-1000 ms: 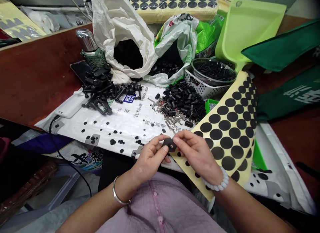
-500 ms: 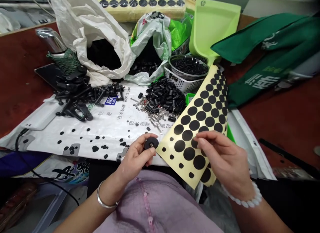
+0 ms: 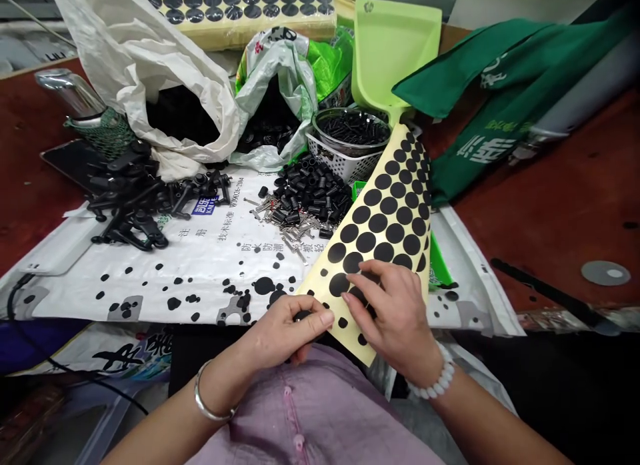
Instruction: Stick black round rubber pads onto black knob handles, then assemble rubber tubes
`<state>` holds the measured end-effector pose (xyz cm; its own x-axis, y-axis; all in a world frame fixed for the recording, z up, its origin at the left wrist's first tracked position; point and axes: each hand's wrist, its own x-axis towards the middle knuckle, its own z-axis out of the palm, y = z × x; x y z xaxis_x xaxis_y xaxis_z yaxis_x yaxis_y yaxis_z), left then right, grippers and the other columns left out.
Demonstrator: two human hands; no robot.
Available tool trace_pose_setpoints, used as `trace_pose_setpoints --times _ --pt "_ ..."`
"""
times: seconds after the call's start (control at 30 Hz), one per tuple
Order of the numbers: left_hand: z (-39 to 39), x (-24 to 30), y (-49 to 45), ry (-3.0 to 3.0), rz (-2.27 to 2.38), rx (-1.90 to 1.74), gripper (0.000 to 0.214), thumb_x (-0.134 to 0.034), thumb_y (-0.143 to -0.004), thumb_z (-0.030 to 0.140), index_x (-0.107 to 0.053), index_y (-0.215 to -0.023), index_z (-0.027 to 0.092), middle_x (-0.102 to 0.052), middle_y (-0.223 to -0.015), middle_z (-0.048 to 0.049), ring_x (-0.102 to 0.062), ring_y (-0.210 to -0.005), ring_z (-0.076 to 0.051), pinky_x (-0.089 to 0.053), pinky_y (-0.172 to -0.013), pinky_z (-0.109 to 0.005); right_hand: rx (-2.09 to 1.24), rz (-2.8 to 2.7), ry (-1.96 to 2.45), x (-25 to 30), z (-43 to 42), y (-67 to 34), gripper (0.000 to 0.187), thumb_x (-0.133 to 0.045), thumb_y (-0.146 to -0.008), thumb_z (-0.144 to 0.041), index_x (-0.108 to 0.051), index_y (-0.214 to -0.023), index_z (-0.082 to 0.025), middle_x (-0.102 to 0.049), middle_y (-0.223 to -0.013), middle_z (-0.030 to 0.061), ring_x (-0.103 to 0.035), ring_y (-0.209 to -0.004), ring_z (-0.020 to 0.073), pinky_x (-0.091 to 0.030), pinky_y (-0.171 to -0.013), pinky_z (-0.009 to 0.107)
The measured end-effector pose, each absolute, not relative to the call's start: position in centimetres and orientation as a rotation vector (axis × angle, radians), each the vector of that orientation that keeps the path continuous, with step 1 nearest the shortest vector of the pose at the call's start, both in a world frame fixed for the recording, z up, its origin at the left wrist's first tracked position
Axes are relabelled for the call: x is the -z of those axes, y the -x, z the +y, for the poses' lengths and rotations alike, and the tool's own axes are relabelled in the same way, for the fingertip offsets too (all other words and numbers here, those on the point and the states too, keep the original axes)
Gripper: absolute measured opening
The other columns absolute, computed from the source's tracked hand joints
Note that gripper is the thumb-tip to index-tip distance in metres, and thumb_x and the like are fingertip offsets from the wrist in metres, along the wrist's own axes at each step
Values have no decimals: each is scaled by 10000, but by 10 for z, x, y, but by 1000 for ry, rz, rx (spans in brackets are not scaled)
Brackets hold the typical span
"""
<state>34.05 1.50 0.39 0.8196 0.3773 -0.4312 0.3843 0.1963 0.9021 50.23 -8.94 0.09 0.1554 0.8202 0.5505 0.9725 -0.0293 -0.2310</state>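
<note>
My left hand (image 3: 286,330) is curled around a small black round part (image 3: 301,315), of which only a sliver shows between the fingers. My right hand (image 3: 391,312) lies on a yellow backing sheet of black round stickers (image 3: 385,218), its fingertips pinching at one sticker near the sheet's lower left. The sheet slants up from my lap toward a white basket. Both hands are close together at the near edge of the table.
A white printed sack (image 3: 200,265) dotted with black specks covers the table. On it lie black levers (image 3: 135,198), black sleeves with metal pins (image 3: 310,198), a white basket holding a bowl of screws (image 3: 350,135), open plastic bags (image 3: 180,112), a green scoop (image 3: 390,45) and green cloth (image 3: 500,98).
My right hand left the black part, moved onto the sticker sheet and now pinches at a sticker. My left hand lowered the part and closed over it. The view has shifted right.
</note>
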Motion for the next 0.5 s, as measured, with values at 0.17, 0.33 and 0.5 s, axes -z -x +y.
trace_pose_setpoints --times 0.17,0.33,0.5 --pt "38 -15 -338 -1720 874 -374 366 -495 -803 473 -614 -962 165 -547 -552 1 -532 -515 -134 -422 -520 -237 351 -1780 1978 1 -72 -502 276 -506 -845 -275 -616 -1020 -92 -556 -1057 182 -501 -995 310 -400 -816 464" --pt "79 -8 -341 -2592 1392 -550 375 -497 -802 408 -625 -1042 149 -619 -840 -128 -581 -815 -299 -430 -741 -417 344 -1801 1994 6 -72 -502 273 -505 -843 -272 -612 -1016 -90 -551 -1112 198 -490 -1019 331 -400 -824 495" --pt "72 4 -352 -2715 1249 -643 406 -490 -819 387 -596 -1098 111 -542 -1149 -198 -507 -1036 -331 -390 -866 -451 320 -1754 1925 11 -74 -505 266 -498 -847 -266 -611 -1019 -98 -556 -1124 185 -488 -1045 323 -388 -859 495"
